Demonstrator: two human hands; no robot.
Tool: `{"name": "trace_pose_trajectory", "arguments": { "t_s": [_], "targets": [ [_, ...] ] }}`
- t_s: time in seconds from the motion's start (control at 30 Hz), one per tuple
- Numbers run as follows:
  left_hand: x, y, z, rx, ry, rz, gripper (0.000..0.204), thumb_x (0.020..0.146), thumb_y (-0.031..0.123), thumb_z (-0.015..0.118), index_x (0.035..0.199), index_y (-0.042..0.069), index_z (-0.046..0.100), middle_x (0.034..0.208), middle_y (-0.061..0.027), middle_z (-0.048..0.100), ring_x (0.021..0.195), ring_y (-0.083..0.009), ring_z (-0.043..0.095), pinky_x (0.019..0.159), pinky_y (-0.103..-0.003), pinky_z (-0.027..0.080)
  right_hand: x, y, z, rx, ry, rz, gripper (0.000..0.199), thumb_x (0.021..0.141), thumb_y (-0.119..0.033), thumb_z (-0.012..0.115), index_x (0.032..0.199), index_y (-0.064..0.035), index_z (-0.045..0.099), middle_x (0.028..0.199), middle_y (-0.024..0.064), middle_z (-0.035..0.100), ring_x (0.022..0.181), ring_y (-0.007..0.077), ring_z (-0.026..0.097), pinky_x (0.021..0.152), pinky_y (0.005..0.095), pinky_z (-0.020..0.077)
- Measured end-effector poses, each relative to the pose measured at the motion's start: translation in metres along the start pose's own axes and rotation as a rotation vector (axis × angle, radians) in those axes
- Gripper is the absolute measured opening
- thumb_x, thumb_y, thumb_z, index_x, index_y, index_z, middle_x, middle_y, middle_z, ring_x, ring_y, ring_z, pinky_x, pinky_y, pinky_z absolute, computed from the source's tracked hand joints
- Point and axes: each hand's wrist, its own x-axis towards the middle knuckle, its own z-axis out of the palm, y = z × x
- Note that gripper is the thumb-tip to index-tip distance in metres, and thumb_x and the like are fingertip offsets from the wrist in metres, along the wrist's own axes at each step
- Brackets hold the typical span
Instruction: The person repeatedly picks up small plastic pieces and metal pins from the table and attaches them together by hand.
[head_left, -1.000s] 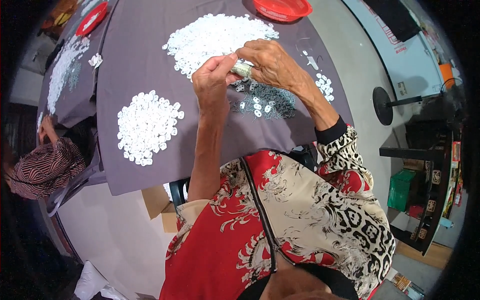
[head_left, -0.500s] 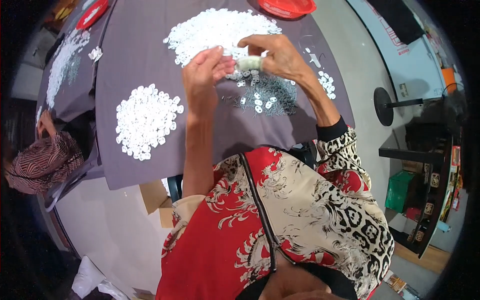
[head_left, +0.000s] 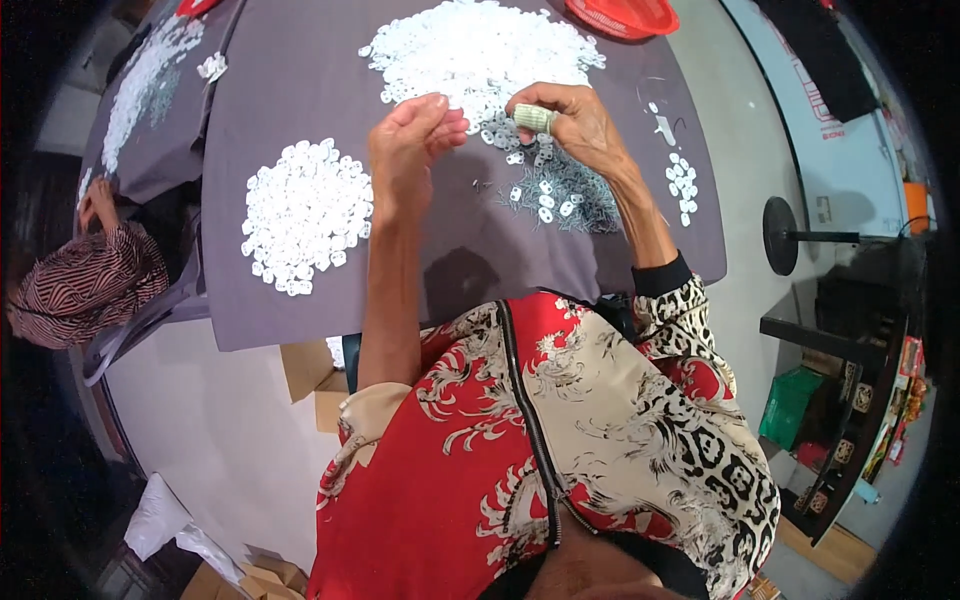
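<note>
My left hand (head_left: 408,150) hovers over the grey table (head_left: 290,320) at the near edge of a large heap of small white plastic pieces (head_left: 480,50), fingers pinched together; whether a piece sits between them I cannot tell. My right hand (head_left: 570,125) is beside it, fingers curled around a small pale green-white roll (head_left: 533,118). Below the right hand lie scattered white pieces mixed with thin dark bits (head_left: 560,195). A round pile of white pieces (head_left: 305,215) lies left of my left forearm.
A red tray (head_left: 620,15) sits at the table's far edge. A small cluster of white pieces (head_left: 682,185) lies near the right edge. Another person in a striped top (head_left: 85,285) sits at the left beside a second grey table with more pieces (head_left: 145,70). Cardboard boxes (head_left: 310,375) stand under the table.
Both hands have moved slightly away from me toward the big heap. The right hand keeps the small roll; the left hand's fingers have drawn together.
</note>
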Motion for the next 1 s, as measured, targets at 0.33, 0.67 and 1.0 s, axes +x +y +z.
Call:
{"name": "trace_pose_trajectory", "arguments": {
  "t_s": [0.33,0.67,1.0],
  "targets": [
    [-0.001,-0.012,0.011,0.043,-0.075,0.045,0.024,0.076,0.007,0.062,0.095,-0.007,0.056,0.074,-0.0090,0.062,0.063,-0.0132,0.059,0.061,-0.024,0.049,0.011,-0.003,0.009,0.107,-0.006,0.014,0.014,0.079,-0.005,0.054,0.090,-0.0006,0.062,0.070,0.0035,0.060,0.062,0.0089,0.056,0.059,0.0213,0.0454],
    [-0.002,-0.018,0.014,0.062,-0.092,0.024,0.018,0.076,0.004,0.062,0.091,-0.004,0.059,0.074,-0.0104,0.063,0.065,-0.0130,0.061,0.057,-0.022,0.049,0.012,-0.003,0.011,0.188,0.008,0.127,0.014,0.079,-0.008,0.055,0.089,0.0020,0.061,0.070,0.0052,0.061,0.064,0.0101,0.058,0.060,0.0216,0.0460],
    [0.000,-0.010,-0.012,0.184,-0.009,0.173,0.016,0.077,0.012,0.064,0.083,-0.003,0.061,0.065,-0.0045,0.059,0.057,-0.0097,0.054,0.055,-0.020,0.045,0.014,0.009,0.009,0.060,-0.011,0.032,0.015,0.080,-0.008,0.052,0.090,-0.0012,0.062,0.070,0.0033,0.060,0.064,0.0086,0.056,0.060,0.0217,0.0442]
  ]
}}
